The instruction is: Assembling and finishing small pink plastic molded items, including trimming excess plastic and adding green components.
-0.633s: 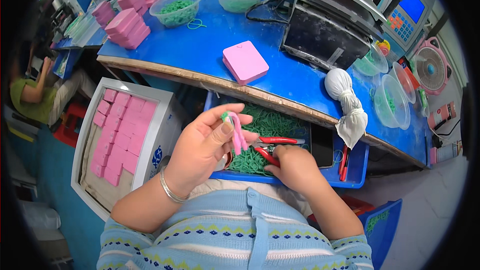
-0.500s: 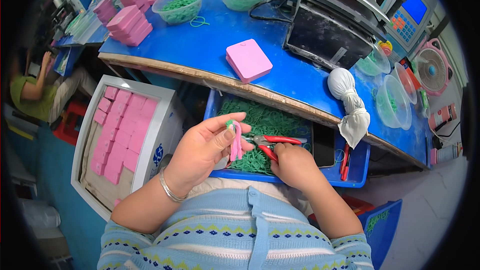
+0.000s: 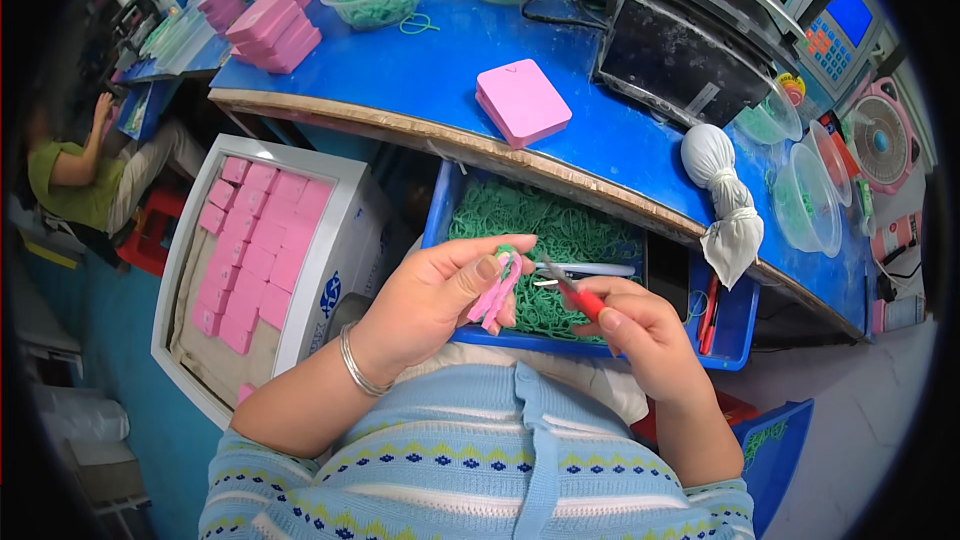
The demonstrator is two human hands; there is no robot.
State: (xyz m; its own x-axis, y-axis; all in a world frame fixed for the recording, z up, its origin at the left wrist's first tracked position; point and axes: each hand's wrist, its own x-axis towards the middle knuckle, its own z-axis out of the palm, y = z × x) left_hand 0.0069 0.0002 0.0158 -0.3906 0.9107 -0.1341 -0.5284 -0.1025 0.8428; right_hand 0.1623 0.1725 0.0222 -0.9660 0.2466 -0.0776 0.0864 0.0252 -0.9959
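My left hand [image 3: 420, 292] is closed, pinching a small looped pink strip with a green end [image 3: 497, 292] between thumb and fingers. My right hand [image 3: 640, 328] grips red-handled nippers [image 3: 582, 297] and points their metal jaws at the piece, a short gap away. Both hands hang over a blue bin [image 3: 438, 212] under the table edge, full of tangled green cord [image 3: 540, 215]. A white pen-like stick [image 3: 598, 268] lies on the cord behind the nippers.
Pink square pads [image 3: 524, 102] lie stacked on the blue table [image 3: 420, 80], near plastic bowls of green pieces [image 3: 378, 8]. A black machine [image 3: 680, 55] and white cloth bundle [image 3: 722, 195] are at right. A white box [image 3: 345, 240] of pink blocks stands left; a person sits beyond.
My right hand has lifted the nippers from the bin and turned their jaws toward the pink and green piece. My left hand still holds that piece. The whole view has shifted slightly.
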